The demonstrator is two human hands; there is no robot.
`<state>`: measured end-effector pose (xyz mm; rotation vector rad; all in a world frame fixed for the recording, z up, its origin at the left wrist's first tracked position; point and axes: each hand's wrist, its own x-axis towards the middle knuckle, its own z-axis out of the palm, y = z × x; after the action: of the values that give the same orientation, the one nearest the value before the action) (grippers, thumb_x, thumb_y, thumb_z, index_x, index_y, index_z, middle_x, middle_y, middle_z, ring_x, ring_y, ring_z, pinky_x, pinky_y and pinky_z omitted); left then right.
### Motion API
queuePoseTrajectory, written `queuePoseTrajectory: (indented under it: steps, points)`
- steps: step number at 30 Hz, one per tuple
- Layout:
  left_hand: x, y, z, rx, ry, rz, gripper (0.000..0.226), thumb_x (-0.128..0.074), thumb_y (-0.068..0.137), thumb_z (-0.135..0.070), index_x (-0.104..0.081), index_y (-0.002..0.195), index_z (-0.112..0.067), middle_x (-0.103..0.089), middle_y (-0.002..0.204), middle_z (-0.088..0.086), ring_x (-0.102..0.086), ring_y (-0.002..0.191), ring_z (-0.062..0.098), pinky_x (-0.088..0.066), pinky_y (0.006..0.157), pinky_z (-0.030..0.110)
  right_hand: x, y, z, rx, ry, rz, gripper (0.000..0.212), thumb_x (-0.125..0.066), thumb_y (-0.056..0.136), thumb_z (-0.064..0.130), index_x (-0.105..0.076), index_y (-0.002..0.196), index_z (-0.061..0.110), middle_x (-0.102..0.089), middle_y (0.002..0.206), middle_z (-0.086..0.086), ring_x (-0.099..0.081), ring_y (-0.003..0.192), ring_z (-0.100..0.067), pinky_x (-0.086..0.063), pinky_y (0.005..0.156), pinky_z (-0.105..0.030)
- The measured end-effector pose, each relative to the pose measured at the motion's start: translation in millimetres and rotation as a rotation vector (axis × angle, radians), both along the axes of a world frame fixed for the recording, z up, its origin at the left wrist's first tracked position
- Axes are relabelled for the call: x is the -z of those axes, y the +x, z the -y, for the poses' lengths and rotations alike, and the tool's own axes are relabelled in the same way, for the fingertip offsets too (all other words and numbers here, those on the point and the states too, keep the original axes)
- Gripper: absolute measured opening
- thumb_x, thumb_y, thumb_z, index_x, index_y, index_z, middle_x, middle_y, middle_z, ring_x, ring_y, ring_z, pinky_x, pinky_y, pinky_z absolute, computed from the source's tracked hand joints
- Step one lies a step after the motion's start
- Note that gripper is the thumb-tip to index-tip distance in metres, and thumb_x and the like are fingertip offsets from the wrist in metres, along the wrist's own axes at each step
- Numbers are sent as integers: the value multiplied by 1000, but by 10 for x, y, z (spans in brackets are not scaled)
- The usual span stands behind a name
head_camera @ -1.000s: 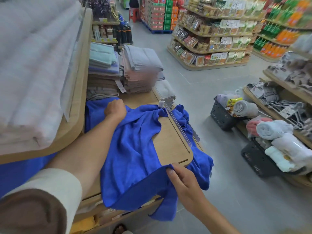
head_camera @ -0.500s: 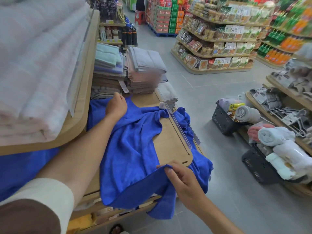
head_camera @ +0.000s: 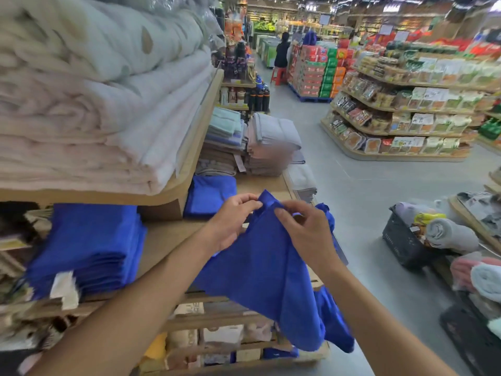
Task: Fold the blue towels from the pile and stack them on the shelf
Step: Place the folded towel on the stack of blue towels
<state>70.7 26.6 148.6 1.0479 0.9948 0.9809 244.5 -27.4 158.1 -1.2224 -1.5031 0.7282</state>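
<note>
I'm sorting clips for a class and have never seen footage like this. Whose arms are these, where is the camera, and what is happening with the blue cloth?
There is no machine here. A person wears a wide-angle camera on the head, so every picture looks forward and down at their own bare arms in a shop aisle. The left hand and the right hand both pinch the top edge of a blue towel, which hangs lifted in front of a wooden shelf. To the left on that shelf lies a stack of folded blue towels, and a smaller blue pile sits farther back. Pale folded blankets fill the shelf above.
</note>
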Motion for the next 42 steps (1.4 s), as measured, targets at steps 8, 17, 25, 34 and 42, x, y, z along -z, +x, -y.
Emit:
queuePoseTrajectory:
  steps: [8,17,25,34,42]
  points:
    - [-338,12,696,-47,243,-119,15,-66,98,-31,-79,92,-29,-76,83,-12,-67,75,-1,-51,66,15,-126,-58,117,83,72,73,10,-76,86,42,-72,84,33,-73,87,16,-69,78,-3,-55,67,-20]
    - [-1164,-22,805,-144,553,-329,9,-68,96,-17,-67,89,-23,-73,90,7,-62,82,14,-48,78,35,-825,18,298,-154,119,76,18,-68,79,40,-69,77,22,-70,75,9,-63,73,-8,-50,67,-37]
    - [-2226,-127,798,-275,867,-523,2,-64,99,-19,-66,100,-19,-72,93,-6,-64,83,1,-48,78,18,-1650,121,298,-196,122,352,22,-61,72,32,-75,78,16,-67,58,1,-56,52,-8,-43,52,-24]
    - [-2867,-557,973,-564,1064,-470,4,-60,100,-15,-64,101,-16,-66,90,-11,-60,78,-13,-45,79,13,-1771,294,413,-311,-49,503,18,-69,89,18,-75,72,18,-63,56,13,-52,51,2,-38,53,-15]
    - [-2836,-982,1006,-729,1077,-411,6,-58,99,-25,-59,103,-19,-64,90,-2,-59,81,5,-45,78,23,-1883,682,465,-288,-91,473,19,-67,98,27,-81,94,16,-79,91,-12,-73,90,-37,-55,82,-45]
